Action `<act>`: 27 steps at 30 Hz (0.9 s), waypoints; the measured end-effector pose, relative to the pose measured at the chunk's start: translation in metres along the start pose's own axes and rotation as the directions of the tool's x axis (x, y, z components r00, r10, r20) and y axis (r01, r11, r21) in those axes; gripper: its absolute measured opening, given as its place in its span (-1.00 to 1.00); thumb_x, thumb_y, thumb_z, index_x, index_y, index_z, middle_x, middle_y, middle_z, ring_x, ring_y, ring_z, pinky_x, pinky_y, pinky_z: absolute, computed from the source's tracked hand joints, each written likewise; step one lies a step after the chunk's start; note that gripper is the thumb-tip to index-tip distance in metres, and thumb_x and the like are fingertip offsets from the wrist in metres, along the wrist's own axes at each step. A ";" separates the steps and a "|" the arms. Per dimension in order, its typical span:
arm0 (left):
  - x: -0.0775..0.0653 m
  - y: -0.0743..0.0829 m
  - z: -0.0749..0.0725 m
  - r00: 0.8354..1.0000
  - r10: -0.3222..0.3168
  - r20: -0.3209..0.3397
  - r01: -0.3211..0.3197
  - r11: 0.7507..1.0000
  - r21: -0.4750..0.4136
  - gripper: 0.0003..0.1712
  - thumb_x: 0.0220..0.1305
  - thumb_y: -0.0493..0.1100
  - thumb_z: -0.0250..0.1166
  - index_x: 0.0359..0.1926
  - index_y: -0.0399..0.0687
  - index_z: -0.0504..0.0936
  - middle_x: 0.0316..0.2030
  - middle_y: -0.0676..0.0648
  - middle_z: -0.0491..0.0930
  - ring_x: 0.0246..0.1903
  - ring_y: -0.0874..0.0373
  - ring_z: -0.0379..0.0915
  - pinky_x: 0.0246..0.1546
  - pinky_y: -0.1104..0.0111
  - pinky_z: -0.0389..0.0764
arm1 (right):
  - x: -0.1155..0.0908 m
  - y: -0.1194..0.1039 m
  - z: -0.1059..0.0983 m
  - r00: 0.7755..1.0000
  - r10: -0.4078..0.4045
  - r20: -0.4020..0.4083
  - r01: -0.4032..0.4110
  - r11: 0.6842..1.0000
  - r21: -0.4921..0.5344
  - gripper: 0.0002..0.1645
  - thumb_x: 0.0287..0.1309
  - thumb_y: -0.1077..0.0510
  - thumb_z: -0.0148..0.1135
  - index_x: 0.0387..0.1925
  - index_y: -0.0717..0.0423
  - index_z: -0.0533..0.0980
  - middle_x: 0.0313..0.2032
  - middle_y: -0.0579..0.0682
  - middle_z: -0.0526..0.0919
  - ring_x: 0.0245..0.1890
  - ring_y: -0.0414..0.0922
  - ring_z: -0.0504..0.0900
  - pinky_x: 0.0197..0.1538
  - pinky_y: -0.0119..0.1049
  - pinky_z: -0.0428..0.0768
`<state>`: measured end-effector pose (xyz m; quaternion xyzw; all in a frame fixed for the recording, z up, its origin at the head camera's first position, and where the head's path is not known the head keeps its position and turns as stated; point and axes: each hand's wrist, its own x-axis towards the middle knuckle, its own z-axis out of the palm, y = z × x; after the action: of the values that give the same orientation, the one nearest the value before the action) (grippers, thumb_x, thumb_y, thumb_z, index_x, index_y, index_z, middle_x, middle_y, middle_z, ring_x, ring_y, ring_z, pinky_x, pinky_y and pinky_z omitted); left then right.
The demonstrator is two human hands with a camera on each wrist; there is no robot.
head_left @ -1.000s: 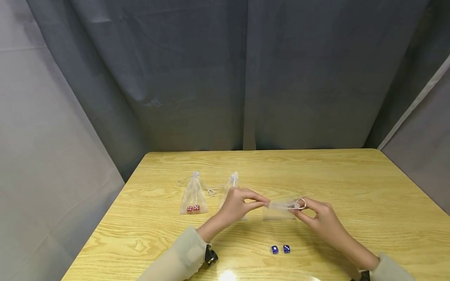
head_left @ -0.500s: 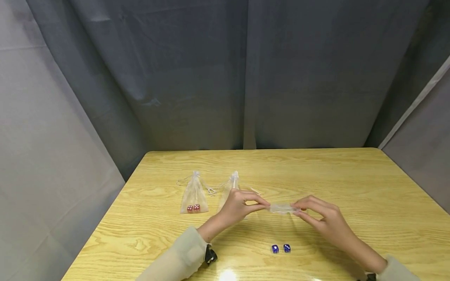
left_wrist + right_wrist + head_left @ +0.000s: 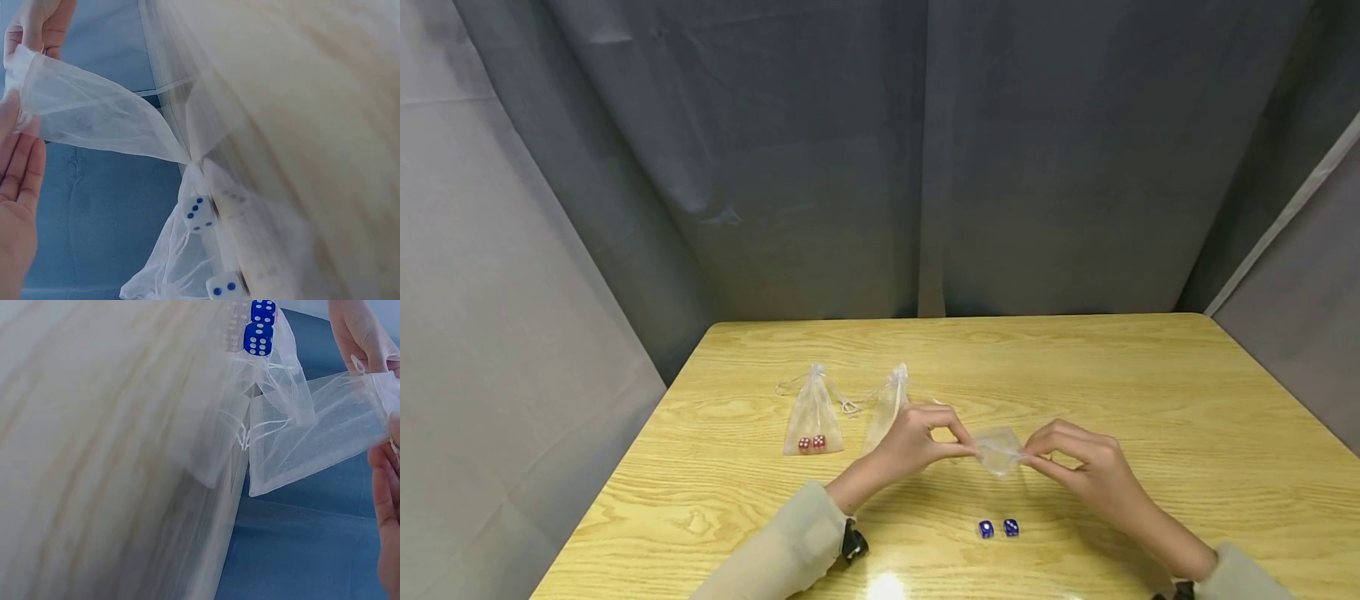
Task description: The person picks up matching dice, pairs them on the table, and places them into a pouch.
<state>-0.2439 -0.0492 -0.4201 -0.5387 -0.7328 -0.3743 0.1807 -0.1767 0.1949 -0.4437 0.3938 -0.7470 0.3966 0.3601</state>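
Observation:
My left hand (image 3: 917, 439) pinches one side of the mouth of a small sheer white drawstring bag (image 3: 997, 452). Thumb and fingers of my right hand (image 3: 1082, 465) pinch the other side, so the bag is stretched between both hands above the table. In the left wrist view, the sheer bag (image 3: 100, 109) spreads out with its rim in the fingers. The right wrist view shows the same bag (image 3: 312, 434) with its flat bottom edge hanging down. A blue die (image 3: 987, 529) and another blue die (image 3: 1011, 527) lie on the table in front of the hands.
A drawn-up sheer bag (image 3: 814, 408) with red dice (image 3: 812, 442) lies at left on the wooden table (image 3: 1150, 375). Beside it, partly behind my left hand, is a second tied bag (image 3: 887, 408); the left wrist view shows white dice (image 3: 199, 214) in it.
The held bag has tipped, so more of its sheer cloth faces the head camera. The white cord loop at my right fingers no longer shows. The dice have stayed put.

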 end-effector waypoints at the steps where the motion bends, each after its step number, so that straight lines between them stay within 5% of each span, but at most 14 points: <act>1: 0.000 0.000 0.000 1.000 0.006 0.003 -0.006 1.000 -0.001 -0.86 -0.08 -0.22 0.55 -0.51 -0.10 0.72 -0.52 0.01 0.73 -0.47 0.27 0.65 -0.28 0.73 0.55 | 0.000 0.000 0.000 1.000 0.002 0.002 -0.002 1.000 0.006 -0.83 -0.09 0.32 0.48 -0.42 0.05 0.67 -0.44 -0.08 0.72 -0.30 -0.35 0.65 -0.11 -0.66 0.60; 7: 0.002 0.001 0.003 0.998 0.052 0.032 -0.052 0.999 -0.001 -0.80 -0.10 -0.21 0.57 -0.56 -0.08 0.65 -0.55 0.04 0.71 -0.50 0.35 0.62 -0.34 0.79 0.48 | 0.003 -0.005 0.002 0.999 0.024 0.022 -0.025 0.999 0.024 -0.93 0.02 0.21 0.44 -0.44 0.01 0.66 -0.47 -0.08 0.70 -0.33 -0.34 0.64 -0.12 -0.66 0.59; 14: 0.002 0.004 0.005 0.999 0.037 0.033 -0.037 0.999 -0.027 -0.77 -0.11 -0.21 0.57 -0.56 -0.10 0.63 -0.55 0.01 0.71 -0.50 0.32 0.63 -0.31 0.79 0.50 | 0.001 -0.008 -0.003 0.985 0.152 0.085 -0.153 0.988 0.001 -0.56 -0.28 0.54 0.47 -0.35 0.04 0.70 -0.38 -0.05 0.76 -0.23 -0.43 0.66 -0.08 -0.66 0.60; 17: 0.001 0.004 0.005 0.999 0.026 0.020 -0.026 0.999 -0.028 -0.78 -0.10 -0.21 0.57 -0.55 -0.09 0.63 -0.55 0.02 0.71 -0.50 0.32 0.63 -0.31 0.78 0.51 | -0.001 -0.008 -0.007 0.970 0.217 0.107 -0.215 0.976 -0.027 -0.54 -0.28 0.54 0.47 -0.30 0.04 0.72 -0.33 -0.04 0.78 -0.19 -0.47 0.67 -0.06 -0.66 0.60; 27: -0.001 -0.001 0.003 0.999 -0.018 -0.041 0.018 1.000 -0.009 -0.80 -0.08 -0.22 0.56 -0.54 -0.09 0.65 -0.56 0.02 0.69 -0.52 0.28 0.60 -0.34 0.74 0.49 | -0.017 -0.008 -0.026 0.940 0.337 0.043 -0.328 0.933 -0.146 -0.49 -0.25 0.47 0.50 -0.21 -0.05 0.73 -0.21 -0.29 0.75 -0.14 -0.55 0.63 -0.05 -0.73 0.55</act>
<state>-0.2438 -0.0476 -0.4229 -0.5251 -0.7321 -0.3900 0.1901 -0.1559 0.2202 -0.4444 0.2493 -0.8399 0.3864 0.2884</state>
